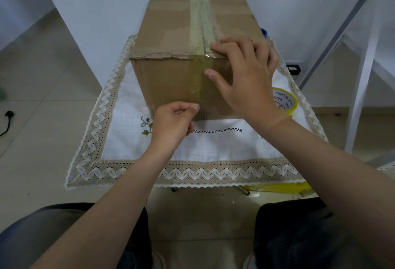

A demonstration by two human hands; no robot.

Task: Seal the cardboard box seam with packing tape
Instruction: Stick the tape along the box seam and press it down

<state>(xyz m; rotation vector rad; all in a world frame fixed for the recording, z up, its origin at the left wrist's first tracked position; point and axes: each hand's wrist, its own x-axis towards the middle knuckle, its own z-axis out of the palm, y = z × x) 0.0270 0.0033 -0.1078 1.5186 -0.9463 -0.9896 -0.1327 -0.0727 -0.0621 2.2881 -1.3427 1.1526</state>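
I see the cardboard box (171, 23) standing mid-counter (213, 147), a tape strip (199, 23) running along its top seam and down the near face. At the box's 6 o'clock my left grip (175, 121) pinches the strip's lower end. My right grip (245, 76) lies released, spread over the near top edge at 5 o'clock. The tape roll (287, 100) sits at 4 o'clock.

Wears dark trousers (299, 236) over both knees. Shows bare forearms (119, 194) up to the elbows. Has on white shoes (159, 258) with reddish trim, seen only at the toes.
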